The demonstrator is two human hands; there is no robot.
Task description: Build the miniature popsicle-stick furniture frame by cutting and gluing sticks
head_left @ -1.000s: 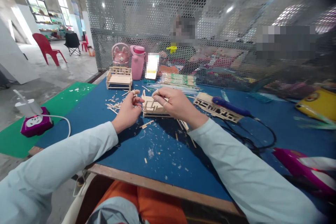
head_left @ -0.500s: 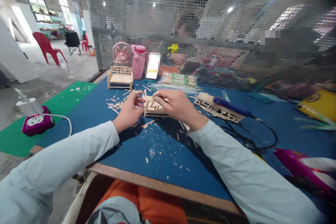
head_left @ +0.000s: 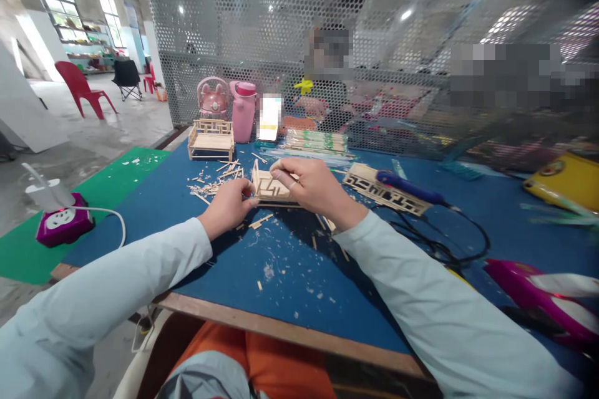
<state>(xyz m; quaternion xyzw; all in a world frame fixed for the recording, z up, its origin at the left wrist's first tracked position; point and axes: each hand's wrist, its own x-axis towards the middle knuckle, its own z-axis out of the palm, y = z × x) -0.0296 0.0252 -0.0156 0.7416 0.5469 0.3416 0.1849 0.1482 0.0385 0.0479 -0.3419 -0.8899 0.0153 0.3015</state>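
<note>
A small half-built wooden model [head_left: 269, 190] made of thin sticks lies on the blue mat [head_left: 299, 262] in front of me. My right hand [head_left: 314, 188] rests on its right side, fingers curled and pinching its top edge. My left hand [head_left: 228, 206] is curled at the model's left end, fingertips touching its lower corner. Loose stick offcuts [head_left: 213, 184] lie scattered just left of the hands.
A finished wooden bench model [head_left: 211, 139], a pink bottle [head_left: 244, 111] and a phone [head_left: 270, 117] stand at the back. A lattice panel [head_left: 384, 193] and a blue corded tool [head_left: 409, 188] lie right. A purple socket [head_left: 64, 225] sits left; another person works behind the mesh screen [head_left: 299, 25].
My left hand has dropped from the model's upper left corner to its lower left edge. The right hand has stayed on the model.
</note>
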